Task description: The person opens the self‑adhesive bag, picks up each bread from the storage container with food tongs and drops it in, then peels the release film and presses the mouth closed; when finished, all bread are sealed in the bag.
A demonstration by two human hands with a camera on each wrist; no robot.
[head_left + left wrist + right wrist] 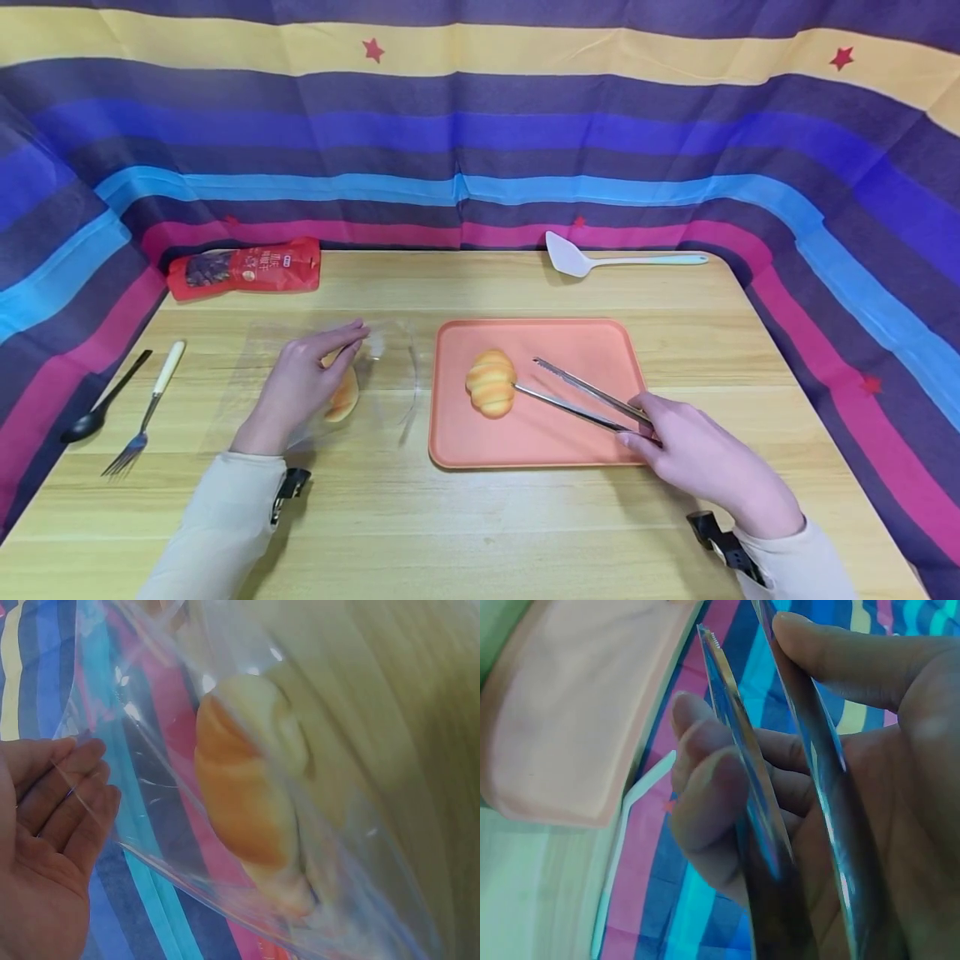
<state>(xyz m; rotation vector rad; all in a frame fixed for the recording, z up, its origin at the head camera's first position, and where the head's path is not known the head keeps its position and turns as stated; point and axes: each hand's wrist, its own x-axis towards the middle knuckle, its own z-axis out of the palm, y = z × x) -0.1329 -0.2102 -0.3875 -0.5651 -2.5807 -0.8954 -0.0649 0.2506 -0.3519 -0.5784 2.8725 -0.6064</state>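
Head view: salmon-pink rectangular tray is the landmark. Golden ridged bread roll lies in its left half; right hand, at the tray's near right corner, holds long silver metal tongs with arms spread, one tip at the roll's right edge (touching or just short, can't tell), the other well clear of it. Risk: closing from here could shove the roll toward the tray's left rim instead of gripping it, because the tips don't straddle it. Left of the tray, left hand is over a clear plastic bag with a second golden-brown roll inside. Left wrist view: thumb and fingertips pinch the bag's edge; film lies slack and creased around the second roll. Risk: thin film could slip from that light pinch, or the mouth could fold shut and snag whatever goes in; a tug could also drag the bagged roll along. Right wrist view: thumb on one tong arm, fingers curled round the other, gap wide. Risk: smooth metal could twist in the hand, and uneven squeeze would misalign the tips; too hard could dent the bread, if it's soft.
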